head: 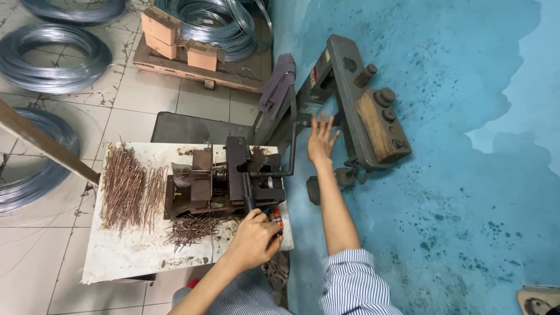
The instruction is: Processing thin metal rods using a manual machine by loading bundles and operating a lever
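Note:
My left hand (pixel 254 238) is closed around the black lever handle (pixel 247 195) of a small dark metal bending machine (pixel 224 182), which stands on a stained white work table (pixel 125 251). An orange-tipped part (pixel 276 219) shows just beside the fingers. My right hand (pixel 321 140) is stretched out past the table's right edge with fingers spread, holding nothing. It hovers next to a thin bent metal crank rod (pixel 291 154) and a larger grey machine arm (pixel 350 93).
Piles of short copper-coloured wire pieces (pixel 122 186) lie left of the machine, and a smaller heap (pixel 189 229) in front of it. Coils of grey wire (pixel 55 58) lie on the tiled floor. A wooden pallet with boxes (pixel 186 58) stands behind. A blue wall (pixel 455 175) is at right.

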